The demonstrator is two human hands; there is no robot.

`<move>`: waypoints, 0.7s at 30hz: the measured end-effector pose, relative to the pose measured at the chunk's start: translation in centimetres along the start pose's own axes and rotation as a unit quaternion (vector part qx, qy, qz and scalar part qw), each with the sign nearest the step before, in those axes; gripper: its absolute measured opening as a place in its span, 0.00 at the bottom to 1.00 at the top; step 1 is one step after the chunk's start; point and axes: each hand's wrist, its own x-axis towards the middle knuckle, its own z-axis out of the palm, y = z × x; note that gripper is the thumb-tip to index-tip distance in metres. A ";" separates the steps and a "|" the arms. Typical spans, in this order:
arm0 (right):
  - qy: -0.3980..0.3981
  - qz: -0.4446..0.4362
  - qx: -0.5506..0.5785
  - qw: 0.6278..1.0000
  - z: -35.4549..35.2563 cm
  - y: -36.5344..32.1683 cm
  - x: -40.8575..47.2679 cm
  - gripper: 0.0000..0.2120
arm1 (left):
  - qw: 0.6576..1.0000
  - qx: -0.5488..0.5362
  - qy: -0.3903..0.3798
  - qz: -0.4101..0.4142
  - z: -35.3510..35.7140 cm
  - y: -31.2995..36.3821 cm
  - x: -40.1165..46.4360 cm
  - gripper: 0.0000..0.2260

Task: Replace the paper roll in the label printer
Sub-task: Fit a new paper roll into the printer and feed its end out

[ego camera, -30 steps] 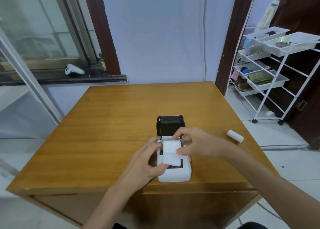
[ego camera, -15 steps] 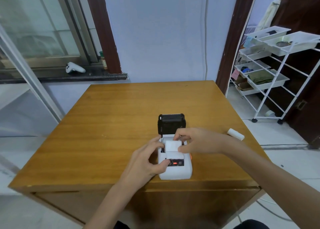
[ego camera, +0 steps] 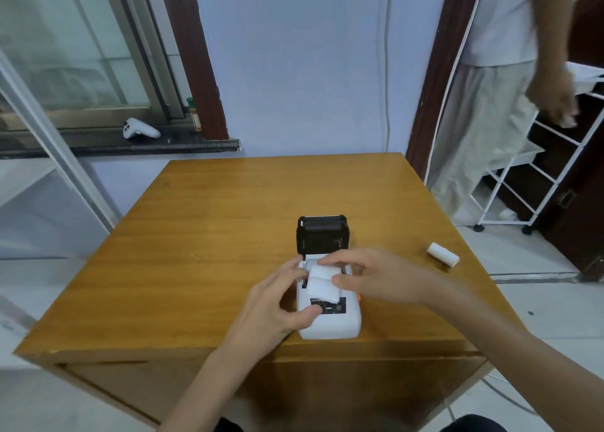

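Head view: printer [ego camera: 330, 324] lid [ego camera: 322, 234] upright, far end.

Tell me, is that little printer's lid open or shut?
Open. The black lid stands upright behind the white printer, with the paper roll showing in the bay.

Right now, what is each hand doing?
Left hand: gripping the label printer, steadying it.
Right hand: pinching the paper strip.
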 end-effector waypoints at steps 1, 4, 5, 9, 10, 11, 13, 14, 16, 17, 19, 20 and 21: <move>0.005 -0.006 -0.008 1.000 0.1 0.1 -0.2 0.17 | 1.000 0.000 0.001 0.002 0.0 0.1 -0.1 0.19; 0.013 0.000 0.000 1.000 0.7 0.5 -0.7 0.16 | 1.000 -0.006 0.006 0.008 0.0 -0.1 -0.2 0.19; 0.017 0.001 0.011 1.000 0.8 0.6 -0.9 0.15 | 1.000 -0.009 0.006 0.007 0.0 -0.1 -0.2 0.20; 0.028 -0.010 0.036 0.999 1.0 0.9 -1.0 0.15 | 1.000 -0.023 0.007 0.002 0.0 -0.2 -0.1 0.28; 0.029 -0.008 0.044 0.999 1.2 0.9 -1.1 0.15 | 1.000 -0.015 0.001 0.004 -0.1 -0.1 -0.1 0.30; 0.030 -0.007 0.051 0.998 1.4 0.9 -1.0 0.15 | 1.000 -0.004 -0.006 0.014 0.0 -0.1 -0.2 0.31; 0.033 -0.004 0.061 0.998 1.9 1.0 -1.0 0.16 | 0.999 0.010 -0.009 0.041 -0.1 -0.1 -0.3 0.28; 0.035 0.000 0.063 0.997 2.0 1.0 -1.0 0.17 | 0.999 0.008 -0.005 0.048 -0.1 -0.2 -0.3 0.25; 0.042 0.003 0.070 0.997 2.2 1.0 -1.0 0.17 | 0.999 -0.003 0.004 0.051 -0.2 -0.3 -0.4 0.23; 0.044 0.004 0.075 0.996 2.2 1.0 -1.0 0.17 | 0.999 -0.004 0.007 0.051 -0.2 -0.4 -0.4 0.23; 0.042 0.002 0.078 0.996 2.3 1.1 -1.0 0.17 | 0.999 0.007 0.008 0.052 -0.2 -0.5 -0.5 0.23; 0.043 -0.001 0.078 0.996 2.3 1.1 -1.1 0.17 | 0.999 0.013 0.008 0.052 -0.1 -0.5 -0.5 0.23; 0.051 -0.003 0.081 0.995 2.3 1.0 -1.1 0.17 | 0.998 0.015 0.011 0.053 -0.1 -0.5 -0.6 0.22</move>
